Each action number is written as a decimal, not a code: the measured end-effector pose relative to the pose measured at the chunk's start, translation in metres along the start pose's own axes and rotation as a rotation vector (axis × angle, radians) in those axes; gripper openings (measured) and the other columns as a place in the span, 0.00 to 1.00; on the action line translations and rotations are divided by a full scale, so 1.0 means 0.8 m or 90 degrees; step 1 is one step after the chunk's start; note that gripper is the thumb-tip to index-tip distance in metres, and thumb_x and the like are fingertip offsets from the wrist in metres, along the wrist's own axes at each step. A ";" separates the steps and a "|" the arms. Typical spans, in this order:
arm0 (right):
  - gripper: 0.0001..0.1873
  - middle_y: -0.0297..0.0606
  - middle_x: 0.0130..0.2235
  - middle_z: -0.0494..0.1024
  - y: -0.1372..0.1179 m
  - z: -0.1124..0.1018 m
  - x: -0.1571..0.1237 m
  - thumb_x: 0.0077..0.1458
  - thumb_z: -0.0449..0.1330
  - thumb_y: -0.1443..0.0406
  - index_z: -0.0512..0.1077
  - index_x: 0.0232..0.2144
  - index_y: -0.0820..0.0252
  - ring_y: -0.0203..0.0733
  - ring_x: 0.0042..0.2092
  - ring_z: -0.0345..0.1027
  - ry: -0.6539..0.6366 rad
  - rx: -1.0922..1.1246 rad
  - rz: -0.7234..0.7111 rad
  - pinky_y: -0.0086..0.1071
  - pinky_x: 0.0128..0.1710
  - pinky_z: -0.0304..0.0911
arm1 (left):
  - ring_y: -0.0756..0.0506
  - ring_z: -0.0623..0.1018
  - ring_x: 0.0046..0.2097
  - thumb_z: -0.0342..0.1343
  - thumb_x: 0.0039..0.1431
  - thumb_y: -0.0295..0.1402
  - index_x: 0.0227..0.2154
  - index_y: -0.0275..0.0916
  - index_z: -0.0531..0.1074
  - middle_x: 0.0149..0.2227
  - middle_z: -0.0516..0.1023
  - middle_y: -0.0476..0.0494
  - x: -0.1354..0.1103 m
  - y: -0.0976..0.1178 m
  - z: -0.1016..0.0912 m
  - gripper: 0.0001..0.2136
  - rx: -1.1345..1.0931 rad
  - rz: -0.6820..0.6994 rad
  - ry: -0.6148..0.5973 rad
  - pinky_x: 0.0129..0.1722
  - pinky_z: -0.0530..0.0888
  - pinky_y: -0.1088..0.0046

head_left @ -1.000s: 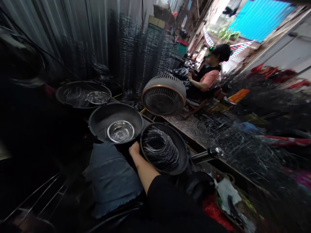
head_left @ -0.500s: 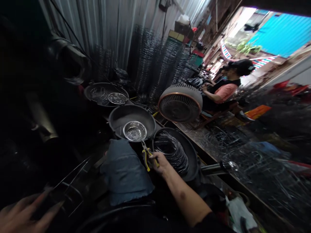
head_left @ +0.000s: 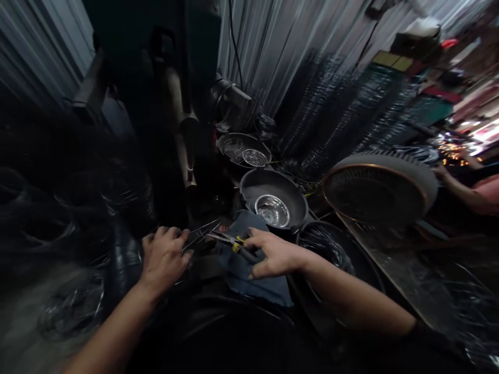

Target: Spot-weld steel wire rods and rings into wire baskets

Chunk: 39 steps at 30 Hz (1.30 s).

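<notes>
My right hand is closed around the handles of yellow-and-black pliers, with their jaws pointing left. The jaws lie close to the ends of a thin metal wire frame; whether they touch it I cannot tell. My left hand, its fingers curled, grips this frame from the left, hiding much of it in the dark. Under the pliers lies a blue-grey cloth. Just beyond, a steel bowl with small metal pieces sits inside a dark round pan.
Farther back is another pan with small metal parts. To the right stand a pan with a coil of wire and a large round fan. Tall stacks of wire parts lean by the corrugated wall. Another person's arm shows at far right.
The view has swung left. My right hand has brought the pliers from beside the bowl to the wire frame, and my left hand has come closer with the frame.
</notes>
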State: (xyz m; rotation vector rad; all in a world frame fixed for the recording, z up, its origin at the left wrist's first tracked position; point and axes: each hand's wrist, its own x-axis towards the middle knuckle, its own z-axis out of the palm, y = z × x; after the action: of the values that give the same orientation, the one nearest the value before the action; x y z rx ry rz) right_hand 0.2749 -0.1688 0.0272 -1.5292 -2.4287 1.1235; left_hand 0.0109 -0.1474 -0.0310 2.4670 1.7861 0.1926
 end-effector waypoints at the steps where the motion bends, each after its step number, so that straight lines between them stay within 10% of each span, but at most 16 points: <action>1: 0.23 0.40 0.42 0.69 -0.011 -0.004 0.005 0.39 0.71 0.58 0.77 0.39 0.59 0.48 0.44 0.66 -0.018 -0.043 0.012 0.39 0.47 0.63 | 0.35 0.68 0.50 0.52 0.57 0.36 0.49 0.39 0.74 0.47 0.75 0.39 -0.003 0.000 0.003 0.18 0.000 0.006 0.003 0.48 0.65 0.52; 10: 0.16 0.46 0.44 0.72 -0.046 0.007 0.041 0.42 0.64 0.61 0.76 0.36 0.62 0.51 0.41 0.70 -0.064 -0.203 0.106 0.37 0.39 0.65 | 0.34 0.69 0.48 0.52 0.56 0.33 0.50 0.35 0.72 0.44 0.75 0.35 -0.015 0.002 0.012 0.19 0.034 0.082 0.026 0.46 0.63 0.52; 20: 0.12 0.56 0.44 0.71 -0.024 0.033 0.037 0.40 0.59 0.74 0.75 0.32 0.66 0.58 0.42 0.67 -0.002 -0.349 -0.032 0.43 0.39 0.64 | 0.35 0.69 0.47 0.52 0.56 0.30 0.50 0.30 0.71 0.41 0.75 0.34 -0.015 0.004 0.021 0.19 0.056 0.153 -0.044 0.47 0.61 0.53; 26: 0.12 0.42 0.40 0.70 -0.001 0.003 0.024 0.38 0.62 0.69 0.74 0.31 0.64 0.45 0.37 0.66 -0.105 -0.194 0.003 0.35 0.38 0.63 | 0.35 0.69 0.50 0.52 0.55 0.32 0.52 0.32 0.70 0.43 0.76 0.36 -0.007 -0.001 0.028 0.21 0.034 0.141 -0.083 0.47 0.61 0.52; 39: 0.11 0.34 0.27 0.75 0.240 -0.040 -0.015 0.41 0.66 0.63 0.76 0.28 0.64 0.42 0.35 0.69 0.261 0.196 0.437 0.29 0.34 0.63 | 0.34 0.70 0.49 0.42 0.58 0.44 0.47 0.40 0.76 0.46 0.76 0.36 0.026 -0.029 0.027 0.23 -0.047 -0.004 -0.052 0.47 0.65 0.49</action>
State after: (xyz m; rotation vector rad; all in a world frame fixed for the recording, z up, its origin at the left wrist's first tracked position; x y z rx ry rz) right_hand 0.4400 -0.1144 -0.0618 -2.2618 -1.4218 1.0427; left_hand -0.0007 -0.1203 -0.0549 2.3820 1.7221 0.1524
